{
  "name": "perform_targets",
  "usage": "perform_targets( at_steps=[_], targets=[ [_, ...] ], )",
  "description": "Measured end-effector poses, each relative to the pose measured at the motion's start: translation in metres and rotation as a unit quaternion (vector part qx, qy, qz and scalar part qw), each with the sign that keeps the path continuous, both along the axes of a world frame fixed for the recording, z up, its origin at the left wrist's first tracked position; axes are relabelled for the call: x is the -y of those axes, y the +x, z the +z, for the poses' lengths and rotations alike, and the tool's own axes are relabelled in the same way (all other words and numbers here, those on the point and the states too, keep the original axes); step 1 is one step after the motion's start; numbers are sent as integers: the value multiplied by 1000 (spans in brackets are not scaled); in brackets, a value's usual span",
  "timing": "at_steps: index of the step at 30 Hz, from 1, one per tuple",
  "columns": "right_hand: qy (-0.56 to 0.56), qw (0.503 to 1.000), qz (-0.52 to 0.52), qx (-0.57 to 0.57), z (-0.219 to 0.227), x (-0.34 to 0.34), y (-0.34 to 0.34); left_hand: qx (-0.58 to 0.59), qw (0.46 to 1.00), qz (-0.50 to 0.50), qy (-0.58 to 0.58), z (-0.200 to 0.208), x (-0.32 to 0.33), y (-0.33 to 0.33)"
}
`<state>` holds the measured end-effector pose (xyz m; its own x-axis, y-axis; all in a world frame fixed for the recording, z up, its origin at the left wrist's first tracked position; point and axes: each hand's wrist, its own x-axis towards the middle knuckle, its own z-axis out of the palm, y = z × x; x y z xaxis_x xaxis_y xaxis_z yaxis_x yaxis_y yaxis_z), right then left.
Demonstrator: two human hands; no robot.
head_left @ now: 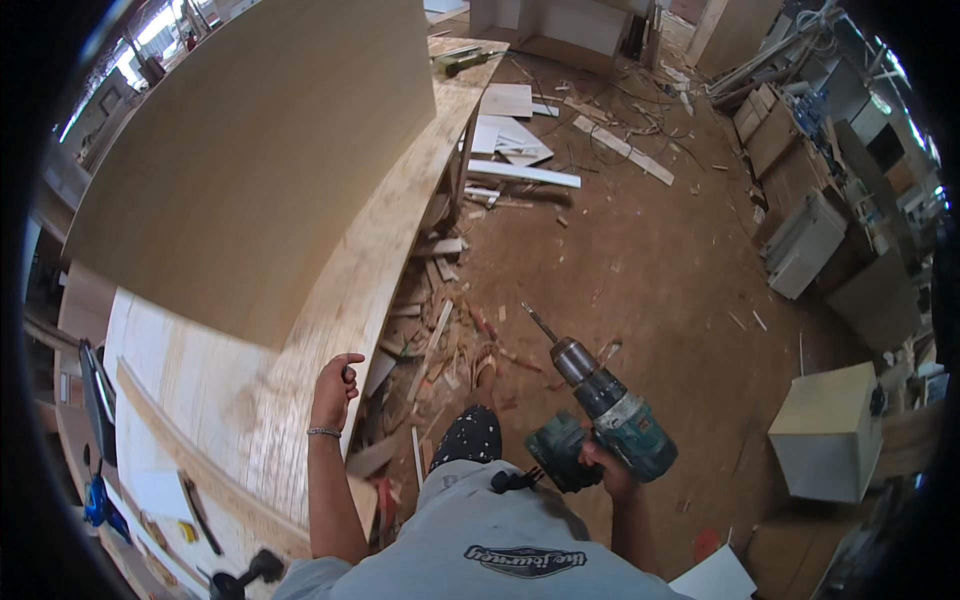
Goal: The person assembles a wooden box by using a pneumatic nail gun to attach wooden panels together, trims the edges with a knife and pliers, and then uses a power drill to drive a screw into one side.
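Note:
A teal and black cordless drill (620,415) with a long bit is in my right hand (598,462), which wraps its grip. The bit slants up and left over the floor. My left hand (337,390) hovers by the near edge of the wooden workbench (270,410), the index finger stretched to the right and the other fingers curled in. Something small and dark shows at those fingers, too small to name. On the bench, past my left hand, a large plywood panel (260,160) rises up.
Wood scraps (435,340) litter the floor beside the bench. White boards (515,140) and a loose plank (625,150) lie farther off. At right stands a pale box (825,430), with stacked cabinets (805,240) behind it. A long wood strip (200,450) rests on the bench.

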<state>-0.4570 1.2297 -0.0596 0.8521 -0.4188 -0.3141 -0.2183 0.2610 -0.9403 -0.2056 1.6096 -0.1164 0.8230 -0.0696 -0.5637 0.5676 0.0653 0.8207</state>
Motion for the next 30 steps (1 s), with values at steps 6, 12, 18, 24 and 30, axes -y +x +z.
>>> perform_targets(
  at_steps=[6,12,18,24,30],
  targets=[
    [-77,996,-25,-22,24,99,175,59,987,-132,77,2,151,219],
    [-96,994,-50,25,39,193,315,284,891,-228,270,22,320,419],
    [-3,997,-54,49,22,324,461,320,787,-309,427,23,450,629],
    [-35,996,-63,-47,-15,448,602,394,672,-274,565,-55,508,798],
    [-34,992,10,-123,-11,552,699,460,618,-145,621,-81,534,869]
  ],
)
